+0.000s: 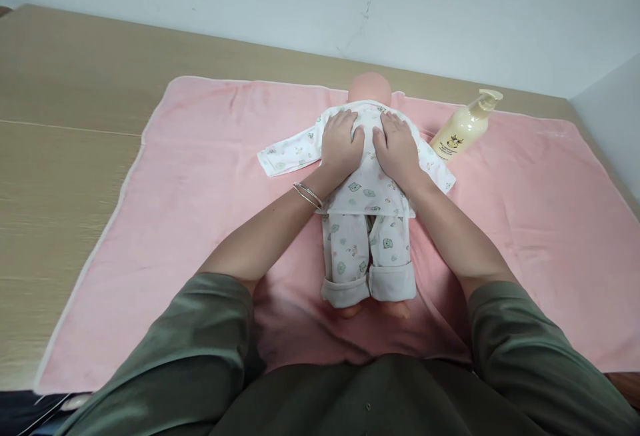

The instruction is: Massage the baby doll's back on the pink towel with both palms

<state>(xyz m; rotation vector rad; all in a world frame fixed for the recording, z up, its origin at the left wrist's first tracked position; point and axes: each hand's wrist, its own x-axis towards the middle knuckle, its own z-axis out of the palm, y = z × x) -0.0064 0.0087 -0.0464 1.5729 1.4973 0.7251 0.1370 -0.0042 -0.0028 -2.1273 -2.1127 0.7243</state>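
Observation:
A baby doll (369, 87) in white printed top and trousers (367, 189) lies on a pink towel (200, 176), head toward the wall, feet toward me. My left hand (341, 141) rests flat on the doll's upper body on the left side, fingers stretched out. Beside it, my right hand (397, 144) lies flat on the right side, fingers together and extended. Both palms press on the top's fabric and hold nothing. Thin bangles circle my left wrist (308, 195).
A cream pump bottle (463, 129) lies tilted on the towel just right of the doll's sleeve. The towel covers a wooden table (60, 156) that meets a pale wall (450, 9) at the back. My green sleeves fill the bottom of the view.

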